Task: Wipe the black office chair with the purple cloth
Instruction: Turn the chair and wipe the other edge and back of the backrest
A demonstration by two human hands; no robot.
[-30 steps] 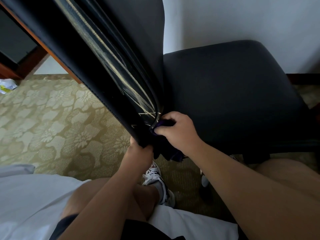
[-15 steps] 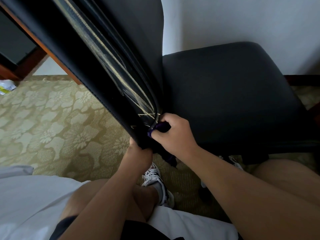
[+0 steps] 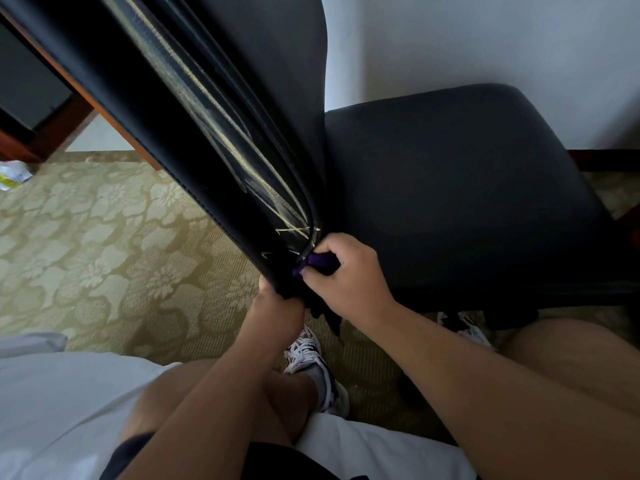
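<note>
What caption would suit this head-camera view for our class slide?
Right hand holds a purple cloth against the black office chair; left hand grips the backrest's edge.

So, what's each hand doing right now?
Left hand: grips the bottom edge of the black office chair backrest.
Right hand: grips the bunched purple cloth.
</note>
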